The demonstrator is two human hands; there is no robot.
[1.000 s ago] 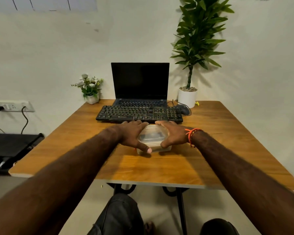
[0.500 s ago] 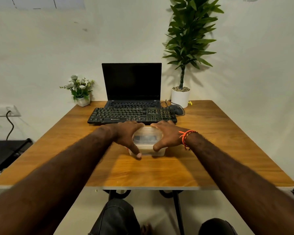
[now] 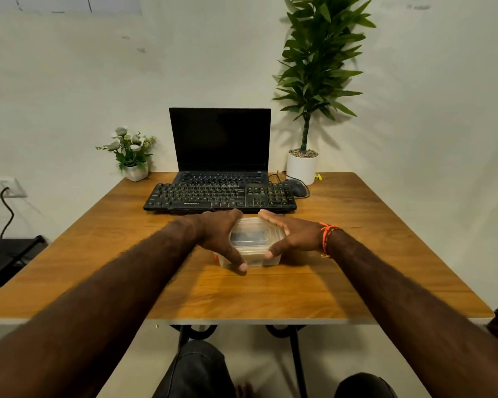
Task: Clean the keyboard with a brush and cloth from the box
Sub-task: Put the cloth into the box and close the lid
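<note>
Keyboard (image 3: pixel 219 197) fronts laptop (image 3: pixel 220 145) — both hands (image 3: pixel 219 237) (image 3: pixel 292 237) grasp lidded box (image 3: pixel 252 242) just before it.

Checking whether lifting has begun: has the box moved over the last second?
No. The box still sits just in front of the keyboard, right of its middle; only the camera shifted.

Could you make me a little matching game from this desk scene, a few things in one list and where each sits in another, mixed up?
Things:
1. clear plastic box
2. keyboard
3. mouse
4. small flower pot

Places:
A. far left corner of the table
B. between the left hand and the right hand
C. right of the keyboard, beside the tall plant's white pot
D. just in front of the laptop

Pairs: 1-B, 2-D, 3-C, 4-A
</note>
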